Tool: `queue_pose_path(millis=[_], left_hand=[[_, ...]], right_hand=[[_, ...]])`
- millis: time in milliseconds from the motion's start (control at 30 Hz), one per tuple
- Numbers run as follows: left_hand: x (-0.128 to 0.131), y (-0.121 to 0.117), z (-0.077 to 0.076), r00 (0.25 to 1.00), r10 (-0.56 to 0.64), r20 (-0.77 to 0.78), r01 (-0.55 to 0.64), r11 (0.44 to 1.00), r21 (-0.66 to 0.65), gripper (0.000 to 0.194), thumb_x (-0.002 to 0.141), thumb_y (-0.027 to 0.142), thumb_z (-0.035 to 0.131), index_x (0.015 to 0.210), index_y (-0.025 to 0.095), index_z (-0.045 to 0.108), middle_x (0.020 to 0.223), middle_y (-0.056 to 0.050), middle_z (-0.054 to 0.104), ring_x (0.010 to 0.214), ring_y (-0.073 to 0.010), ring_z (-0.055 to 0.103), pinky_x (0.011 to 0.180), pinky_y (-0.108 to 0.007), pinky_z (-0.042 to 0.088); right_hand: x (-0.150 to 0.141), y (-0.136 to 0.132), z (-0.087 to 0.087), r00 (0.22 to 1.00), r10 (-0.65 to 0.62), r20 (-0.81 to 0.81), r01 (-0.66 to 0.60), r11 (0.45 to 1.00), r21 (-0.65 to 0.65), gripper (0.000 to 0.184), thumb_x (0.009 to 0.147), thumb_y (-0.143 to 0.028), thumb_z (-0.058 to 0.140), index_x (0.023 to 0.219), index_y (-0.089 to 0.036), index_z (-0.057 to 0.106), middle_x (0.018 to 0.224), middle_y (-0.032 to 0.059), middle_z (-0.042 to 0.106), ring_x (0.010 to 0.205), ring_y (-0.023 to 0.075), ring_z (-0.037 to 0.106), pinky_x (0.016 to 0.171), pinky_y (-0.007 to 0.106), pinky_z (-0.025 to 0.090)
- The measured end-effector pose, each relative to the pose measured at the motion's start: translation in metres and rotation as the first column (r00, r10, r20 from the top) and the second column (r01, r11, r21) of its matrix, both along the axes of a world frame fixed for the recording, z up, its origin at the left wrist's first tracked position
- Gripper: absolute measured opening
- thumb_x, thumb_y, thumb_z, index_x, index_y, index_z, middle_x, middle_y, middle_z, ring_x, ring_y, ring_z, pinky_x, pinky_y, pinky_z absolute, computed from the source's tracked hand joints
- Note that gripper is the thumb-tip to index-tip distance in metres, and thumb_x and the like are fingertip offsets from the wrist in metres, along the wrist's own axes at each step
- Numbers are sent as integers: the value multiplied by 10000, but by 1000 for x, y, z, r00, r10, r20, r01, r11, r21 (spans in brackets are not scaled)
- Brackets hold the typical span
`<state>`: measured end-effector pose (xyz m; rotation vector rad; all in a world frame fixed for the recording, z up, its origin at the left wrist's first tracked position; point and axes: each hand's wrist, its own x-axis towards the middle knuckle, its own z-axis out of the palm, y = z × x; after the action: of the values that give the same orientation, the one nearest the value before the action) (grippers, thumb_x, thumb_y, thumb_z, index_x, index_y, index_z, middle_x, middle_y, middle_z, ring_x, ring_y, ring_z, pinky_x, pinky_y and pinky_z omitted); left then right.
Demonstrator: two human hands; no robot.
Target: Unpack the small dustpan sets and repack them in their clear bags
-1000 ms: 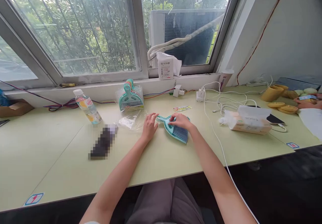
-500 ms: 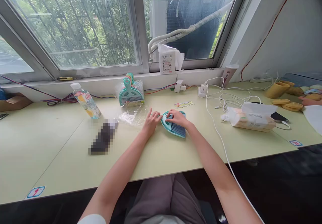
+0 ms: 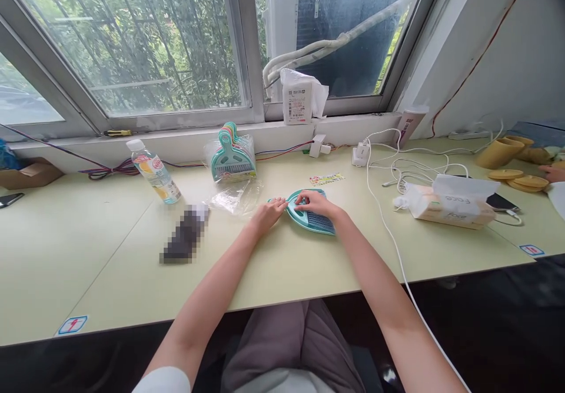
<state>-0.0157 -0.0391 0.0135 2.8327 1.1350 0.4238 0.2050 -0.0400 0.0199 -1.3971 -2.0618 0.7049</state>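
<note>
A small teal dustpan and brush set [image 3: 311,221] lies flat on the pale green table [image 3: 110,263], with dark blue bristles showing at its lower right. My right hand [image 3: 316,203] rests over it, fingers curled on the teal plastic. My left hand [image 3: 267,215] comes in from the left, its fingertips on the narrow handle end. The right hand hides most of the top of the set. A second teal set [image 3: 230,157] stands in a clear plastic bag behind them, and a loose sheet of clear plastic [image 3: 236,199] lies next to my left hand.
A plastic drink bottle [image 3: 154,172] and a pixelated object [image 3: 185,234] lie to the left. White cables [image 3: 419,169] and a tissue pack [image 3: 450,205] lie to the right. Yellow cups and discs [image 3: 507,163] sit beside another person's hand [image 3: 552,173]. A window sill [image 3: 198,137] lines the back.
The teal set has turned on the table, its handle swinging further toward my right hand. My hands have drawn closer together. The view has tilted slightly.
</note>
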Motion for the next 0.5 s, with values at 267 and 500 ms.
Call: queue_pose_path(millis=[267, 500], left_hand=[[4, -1, 4, 998, 19, -53, -20, 1000, -15, 432, 882, 18, 341, 1224, 169, 558, 1353, -115, 545, 1318, -195, 451, 1114, -341, 337], [5, -3, 8, 994, 17, -113, -20, 999, -27, 458, 849, -35, 340, 1220, 136, 546, 1372, -150, 518, 1314, -205, 456, 1091, -338, 353]], right_hand=[[-1, 3, -5, 1000, -14, 14, 14, 1000, 11, 231, 723, -421, 689, 813, -209, 674, 916, 7, 680, 743, 135, 522, 679, 250, 381], [-1, 7, -8, 999, -13, 47, 12, 1000, 16, 216, 736, -403, 681, 843, -216, 670, 930, 1, 689, 759, 136, 536, 675, 247, 381]])
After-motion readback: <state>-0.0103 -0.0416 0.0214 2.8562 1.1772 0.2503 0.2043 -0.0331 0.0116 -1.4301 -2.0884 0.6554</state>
